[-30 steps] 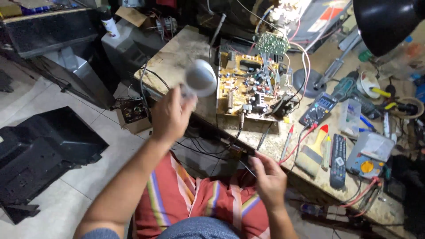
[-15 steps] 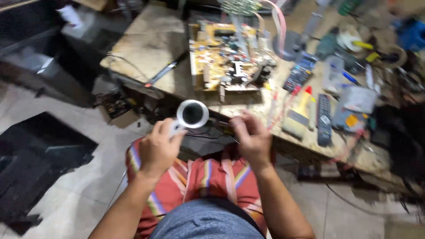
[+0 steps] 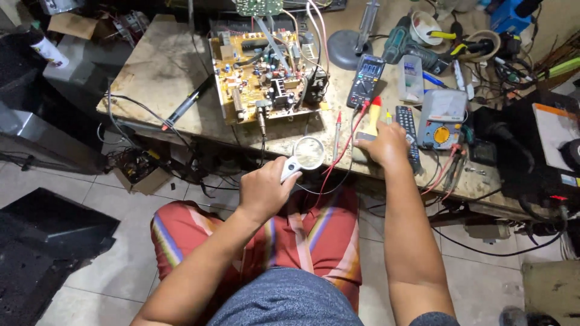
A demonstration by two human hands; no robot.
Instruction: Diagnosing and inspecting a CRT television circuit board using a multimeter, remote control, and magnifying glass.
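We see our left hand (image 3: 264, 192) has come down from over the tabletop (image 3: 158, 72) to just above our lap, bringing the magnifying glass (image 3: 305, 154) with it; a second ago the lens was raised higher, nearer the circuit board (image 3: 266, 75), and now it hangs at the front edge of the tabletop, its round lens just below the board's near side, so we judge the close look at the board has paused. The grip of this hand is closed tight round the white handle, with the lens pointing up and away from us. Our right hand (image 3: 383, 145) has moved forward onto the tabletop, where it rests palm down beside the black remote control (image 3: 409, 127), its fingers curled over a small grey thing we cannot make out; whether that grip truly clasps it or merely lies on it we cannot tell. The red and yellow probe leads (image 3: 349, 137) run just under that hand, up to the multimeter (image 3: 367, 79), and a soldering iron (image 3: 186, 105) lies well apart on the left
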